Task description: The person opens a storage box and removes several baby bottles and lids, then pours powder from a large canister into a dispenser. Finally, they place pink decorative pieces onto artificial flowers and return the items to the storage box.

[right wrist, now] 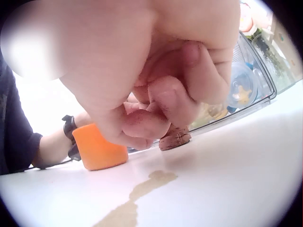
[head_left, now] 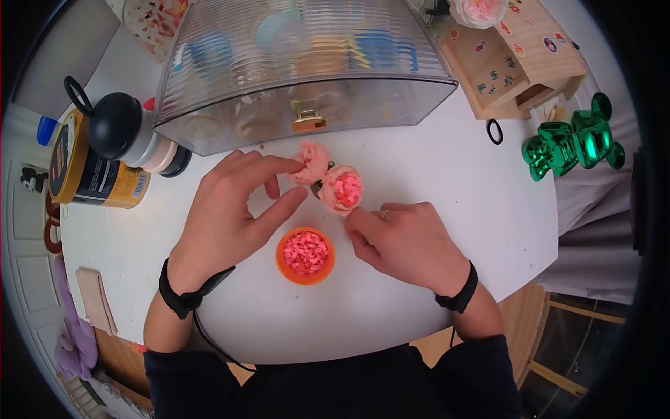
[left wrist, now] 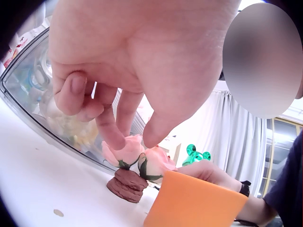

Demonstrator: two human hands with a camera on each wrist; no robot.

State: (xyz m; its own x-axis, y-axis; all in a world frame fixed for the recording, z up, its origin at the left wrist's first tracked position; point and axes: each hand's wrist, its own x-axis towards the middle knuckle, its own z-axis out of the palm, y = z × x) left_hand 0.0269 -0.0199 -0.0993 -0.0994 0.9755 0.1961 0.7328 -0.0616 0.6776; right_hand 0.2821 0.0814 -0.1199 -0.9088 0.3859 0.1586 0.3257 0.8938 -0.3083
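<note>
The left hand's fingers point(left wrist: 111, 130) reached down onto the top of the rear pink artificial rose point(head_left: 312, 160), forefinger and thumb closing on its petals in a light pinch, while the other fingers curled loosely behind. That left hand point(head_left: 234, 209) lay at the centre of the head view, just left of the flowers. The right hand point(head_left: 405, 241) sat at centre right, its fingers bent inward, the forefinger tip touching the lower edge of the front rose point(head_left: 341, 190); whether it truly gripped a petal I could not tell. The front rose's open heart was filled with small pink-red bits. The two roses stood touching one another just above the middle of the frame, both rising from a brown ridged base point(left wrist: 127, 185) that showed clearly in the left wrist view.

Just below them, between the two hands, stood a small orange cup point(head_left: 305, 255) holding more of the same pink-red bits. Everything rested on a round white table point(head_left: 447, 174). Behind the roses, across the upper middle, stood a ribbed clear plastic box point(head_left: 300, 63) with a gold clasp. At the upper left lay a yellow-labelled jar point(head_left: 91, 171) beside a black-capped bottle point(head_left: 125, 129). At the upper right were a stickered wooden house point(head_left: 520, 56), a small black ring point(head_left: 495, 131), and a shiny green bear figure point(head_left: 576, 140) near the table's edge.
</note>
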